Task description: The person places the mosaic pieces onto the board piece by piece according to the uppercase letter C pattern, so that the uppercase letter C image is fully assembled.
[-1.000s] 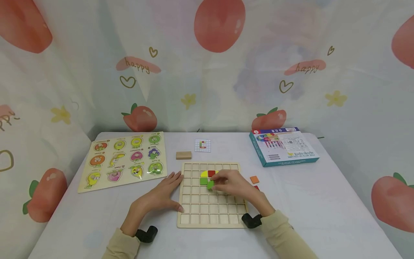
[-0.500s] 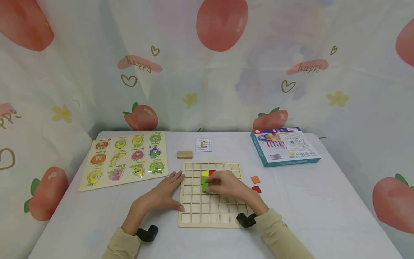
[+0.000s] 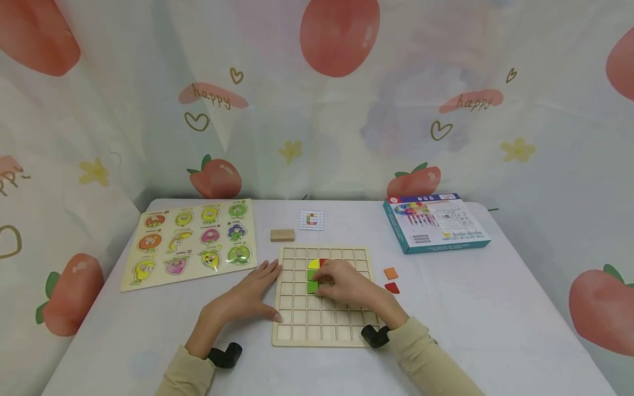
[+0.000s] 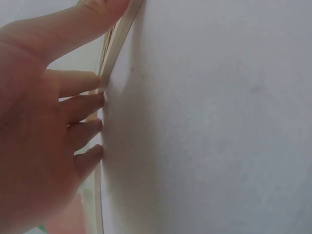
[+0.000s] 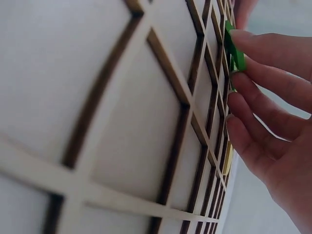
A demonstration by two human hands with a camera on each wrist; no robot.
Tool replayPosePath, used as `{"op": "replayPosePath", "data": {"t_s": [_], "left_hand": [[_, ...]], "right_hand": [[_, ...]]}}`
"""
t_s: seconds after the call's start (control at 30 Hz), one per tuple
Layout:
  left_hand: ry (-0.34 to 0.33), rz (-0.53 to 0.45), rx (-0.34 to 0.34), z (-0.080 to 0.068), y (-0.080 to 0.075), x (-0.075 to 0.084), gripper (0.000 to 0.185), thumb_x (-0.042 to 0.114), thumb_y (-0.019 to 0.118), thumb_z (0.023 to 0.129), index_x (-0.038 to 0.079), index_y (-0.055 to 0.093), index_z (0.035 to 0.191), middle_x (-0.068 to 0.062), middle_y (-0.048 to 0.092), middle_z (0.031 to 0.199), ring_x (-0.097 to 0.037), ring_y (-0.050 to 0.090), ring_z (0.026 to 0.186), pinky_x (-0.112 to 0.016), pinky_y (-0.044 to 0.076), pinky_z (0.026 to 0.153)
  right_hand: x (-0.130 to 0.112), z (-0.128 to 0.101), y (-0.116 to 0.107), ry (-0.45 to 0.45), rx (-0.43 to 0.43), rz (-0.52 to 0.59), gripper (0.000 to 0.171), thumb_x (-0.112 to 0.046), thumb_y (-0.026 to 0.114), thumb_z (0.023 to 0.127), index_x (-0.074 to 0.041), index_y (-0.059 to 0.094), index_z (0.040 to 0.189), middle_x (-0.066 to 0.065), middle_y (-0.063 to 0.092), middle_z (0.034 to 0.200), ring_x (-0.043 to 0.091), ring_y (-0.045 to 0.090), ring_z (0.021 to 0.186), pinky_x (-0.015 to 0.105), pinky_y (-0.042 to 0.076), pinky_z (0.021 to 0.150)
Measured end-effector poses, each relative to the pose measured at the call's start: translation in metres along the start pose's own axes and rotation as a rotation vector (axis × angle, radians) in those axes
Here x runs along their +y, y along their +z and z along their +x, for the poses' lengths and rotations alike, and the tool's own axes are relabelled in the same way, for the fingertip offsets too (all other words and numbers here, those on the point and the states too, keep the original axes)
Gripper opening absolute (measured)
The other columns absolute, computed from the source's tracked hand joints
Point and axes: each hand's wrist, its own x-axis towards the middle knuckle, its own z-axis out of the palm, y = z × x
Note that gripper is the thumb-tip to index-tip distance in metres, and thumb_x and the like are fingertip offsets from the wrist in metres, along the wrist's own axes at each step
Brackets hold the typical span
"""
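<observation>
The table (image 3: 485, 308) carries my wooden grid board (image 3: 324, 324), the fruit puzzle (image 3: 190, 242) to its left and a box (image 3: 436, 223) far right. My left hand (image 3: 245, 300) lies flat, fingers straight, against the board's left edge. My right hand (image 3: 346, 283) pinches a green piece (image 3: 312, 286) over a cell under the yellow piece (image 3: 312, 265), beside the red piece (image 3: 323, 262).

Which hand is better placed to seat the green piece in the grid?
Right. The right hand already has its fingertips on the green piece over the grid board. The left hand lies flat against the board's left edge, likely steadying it.
</observation>
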Motion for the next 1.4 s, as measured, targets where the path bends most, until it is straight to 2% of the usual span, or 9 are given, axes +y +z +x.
{"op": "replayPosePath", "data": {"t_s": [0.2, 0.37, 0.57, 0.8, 1.03, 1.13, 1.4], "left_hand": [[0.003, 0.004, 0.001, 0.001, 0.000, 0.000, 0.112, 0.037, 0.092, 0.075, 0.005, 0.029, 0.162, -0.010, 0.018, 0.173, -0.035, 0.008, 0.161, -0.057, 0.016, 0.128], [0.002, 0.001, 0.001, 0.000, 0.000, 0.001, 0.112, 0.036, 0.092, 0.075, 0.005, 0.029, 0.162, -0.010, 0.018, 0.173, -0.035, 0.008, 0.161, -0.057, 0.016, 0.128], [-0.002, -0.003, 0.003, -0.002, -0.001, 0.002, 0.112, 0.034, 0.093, 0.074, 0.004, 0.030, 0.162, -0.011, 0.019, 0.172, -0.036, 0.009, 0.160, -0.058, 0.017, 0.128], [-0.001, 0.008, 0.006, -0.001, -0.001, 0.002, 0.112, 0.035, 0.093, 0.074, 0.004, 0.030, 0.162, -0.011, 0.019, 0.173, -0.036, 0.009, 0.161, -0.058, 0.017, 0.128], [0.022, -0.001, 0.003, -0.003, -0.002, 0.001, 0.113, 0.036, 0.092, 0.075, 0.002, 0.029, 0.161, -0.013, 0.018, 0.172, -0.038, 0.008, 0.160, -0.059, 0.015, 0.128], [0.021, -0.002, 0.004, -0.004, -0.002, 0.002, 0.113, 0.036, 0.092, 0.074, 0.001, 0.028, 0.161, -0.014, 0.018, 0.172, -0.038, 0.009, 0.160, -0.059, 0.014, 0.128], [0.005, 0.003, 0.004, -0.004, -0.002, 0.004, 0.113, 0.036, 0.093, 0.074, 0.004, 0.029, 0.162, -0.012, 0.019, 0.172, -0.036, 0.009, 0.160, -0.058, 0.016, 0.128]], "right_hand": [[-0.003, -0.002, 0.000, -0.017, -0.002, -0.041, 0.021, -0.012, 0.080, 0.088, -0.008, 0.078, 0.109, -0.002, 0.067, 0.098, 0.012, 0.056, 0.088, 0.028, 0.051, 0.079], [-0.004, -0.006, -0.001, -0.050, 0.012, -0.047, 0.022, -0.008, 0.080, 0.088, -0.005, 0.078, 0.110, 0.003, 0.071, 0.101, 0.016, 0.062, 0.091, 0.031, 0.055, 0.083], [-0.001, -0.018, -0.006, -0.051, 0.030, -0.044, 0.021, -0.008, 0.074, 0.092, -0.005, 0.077, 0.113, 0.003, 0.076, 0.108, 0.019, 0.068, 0.101, 0.035, 0.059, 0.091], [0.008, -0.038, -0.015, -0.064, 0.090, -0.026, 0.018, -0.007, 0.074, 0.092, -0.005, 0.077, 0.110, 0.003, 0.075, 0.103, 0.019, 0.066, 0.093, 0.033, 0.060, 0.085], [0.019, -0.056, -0.024, 0.004, 0.091, 0.005, 0.018, -0.007, 0.074, 0.092, -0.005, 0.076, 0.110, 0.003, 0.073, 0.104, 0.020, 0.064, 0.092, 0.033, 0.058, 0.083], [0.024, -0.064, -0.029, 0.018, 0.092, 0.015, 0.018, -0.006, 0.073, 0.091, -0.005, 0.076, 0.110, 0.003, 0.072, 0.102, 0.018, 0.061, 0.088, 0.030, 0.057, 0.078], [0.043, -0.083, -0.039, 0.038, 0.148, -0.012, 0.018, -0.003, 0.074, 0.090, -0.006, 0.076, 0.108, -0.002, 0.069, 0.093, 0.015, 0.058, 0.080, 0.024, 0.052, 0.068]]}}
